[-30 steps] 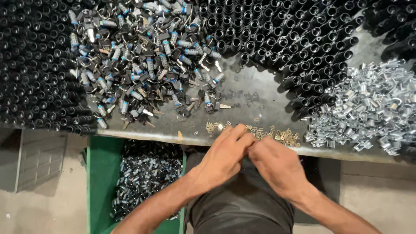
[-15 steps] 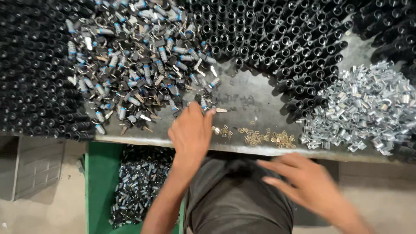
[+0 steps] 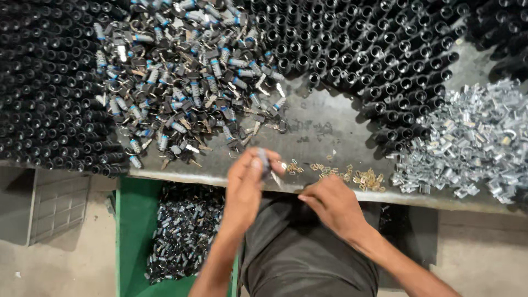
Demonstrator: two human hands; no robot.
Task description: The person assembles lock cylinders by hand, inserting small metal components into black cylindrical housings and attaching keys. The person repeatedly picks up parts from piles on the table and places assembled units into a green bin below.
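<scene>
Small keyed lock cylinder [image 3: 264,163], pinched upright in the left hand [image 3: 246,184] fingertips above the workbench [image 3: 324,124] front edge. Right hand [image 3: 331,203] just beside, fingers curled at the edge; contents indiscernible. Brass bits [image 3: 367,179] adjacent. Bare strip between cylinder heap [image 3: 181,93], black tubes [image 3: 379,55], metal clips [image 3: 467,143]. Green bin [image 3: 132,231] below.

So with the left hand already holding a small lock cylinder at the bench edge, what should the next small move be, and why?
Probably the right hand should pinch one small brass piece from the row at the bench edge. Its fingers look empty and lie just short of those pieces, while the left hand holds the cylinder up close beside it.
</scene>
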